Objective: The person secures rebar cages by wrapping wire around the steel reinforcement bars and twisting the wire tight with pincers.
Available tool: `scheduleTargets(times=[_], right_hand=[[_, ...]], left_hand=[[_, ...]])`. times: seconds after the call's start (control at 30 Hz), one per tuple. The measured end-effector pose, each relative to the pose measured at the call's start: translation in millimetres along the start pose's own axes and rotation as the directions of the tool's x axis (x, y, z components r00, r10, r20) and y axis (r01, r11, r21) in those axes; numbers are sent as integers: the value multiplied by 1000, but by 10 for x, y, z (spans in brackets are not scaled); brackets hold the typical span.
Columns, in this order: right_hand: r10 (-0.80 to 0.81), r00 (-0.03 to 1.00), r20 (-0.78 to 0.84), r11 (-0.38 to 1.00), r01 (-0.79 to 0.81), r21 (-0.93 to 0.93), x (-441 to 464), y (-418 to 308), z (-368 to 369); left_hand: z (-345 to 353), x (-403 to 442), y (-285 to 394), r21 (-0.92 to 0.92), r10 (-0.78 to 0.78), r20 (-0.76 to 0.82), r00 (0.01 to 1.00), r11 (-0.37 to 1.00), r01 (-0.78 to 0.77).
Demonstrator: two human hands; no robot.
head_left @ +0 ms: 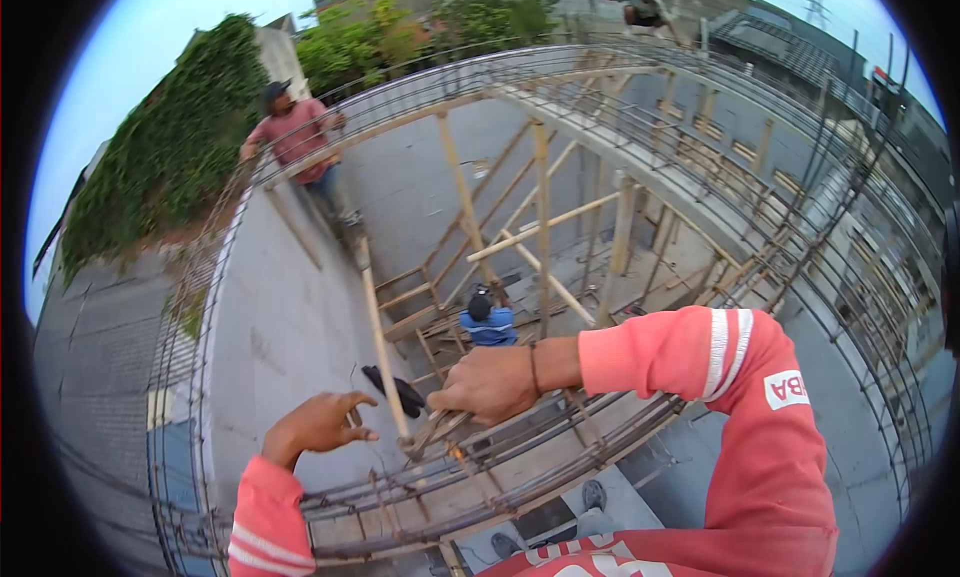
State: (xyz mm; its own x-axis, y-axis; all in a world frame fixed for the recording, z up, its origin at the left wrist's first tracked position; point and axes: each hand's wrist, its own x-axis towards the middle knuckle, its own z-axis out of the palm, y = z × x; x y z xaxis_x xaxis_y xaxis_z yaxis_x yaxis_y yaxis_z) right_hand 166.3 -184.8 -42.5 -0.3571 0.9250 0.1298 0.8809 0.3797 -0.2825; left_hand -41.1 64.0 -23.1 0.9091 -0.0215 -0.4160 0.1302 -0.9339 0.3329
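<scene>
My right hand (492, 385) is closed around a rusty metal tool that looks like pincers (432, 435), low over the near rebar cage (490, 467). The tool's tip lies by the cage's upper bars, near the lower end of a wooden pole (380, 327); whether it touches either I cannot tell. Left of it, my left hand (325, 423) is open above the cage, thumb and fingers apart and holding nothing. A dark object (395, 391) of unclear kind shows behind the pole, between my hands.
Grey block walls (270, 297) topped with rebar enclose a deep room with timber props (543, 227). A person in blue (488, 327) is below. Another person in a red shirt (295, 137) is at the left wall; a third (645, 7) crouches far back. My shoes (594, 494) show beneath the cage.
</scene>
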Motion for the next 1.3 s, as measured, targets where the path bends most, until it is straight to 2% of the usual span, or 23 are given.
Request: scheduleTargets(times=[0.07, 0.13, 0.3, 0.37, 0.63, 0.83, 0.9, 1.0, 1.23, 1.3], right_hand=[[7, 1000, -19, 1000, -7, 6, 11, -10, 2], [11, 998, 60, 1000, -12, 13, 11, -33, -50], [24, 998, 58, 999, -26, 29, -2, -56, -73], [3, 1000, -13, 996, -2, 90, -5, -36, -37], [19, 1000, 18, 997, -21, 75, 3, -5, -45], [-6, 1000, -10, 996, 6, 94, 15, 21, 25], [12, 997, 75, 998, -17, 61, 15, 4, 1], [8, 998, 66, 997, -14, 78, 19, 8, 12], [-20, 1000, 8, 998, 20, 64, 0, -4, 6], [3, 999, 42, 997, -6, 75, 4, -7, 1]], left_hand=[[28, -10, 40, 2, 10, -25, 1000, 1000, -10], [53, -3, 73, -58, 14, 53, 998, 998, -11], [46, -57, 177, -29, -8, 91, 996, 1000, 10], [48, -68, 182, 10, -56, 55, 997, 998, 56], [37, -69, 187, 50, -196, 105, 975, 980, 191], [71, -82, 99, 41, -146, 55, 988, 989, 144], [53, -92, 104, 36, -177, 34, 984, 984, 176], [48, -96, 84, 36, -245, 25, 969, 969, 244], [81, -163, -44, 138, -277, -68, 959, 949, 284], [51, -202, -8, 145, -347, -118, 930, 921, 362]])
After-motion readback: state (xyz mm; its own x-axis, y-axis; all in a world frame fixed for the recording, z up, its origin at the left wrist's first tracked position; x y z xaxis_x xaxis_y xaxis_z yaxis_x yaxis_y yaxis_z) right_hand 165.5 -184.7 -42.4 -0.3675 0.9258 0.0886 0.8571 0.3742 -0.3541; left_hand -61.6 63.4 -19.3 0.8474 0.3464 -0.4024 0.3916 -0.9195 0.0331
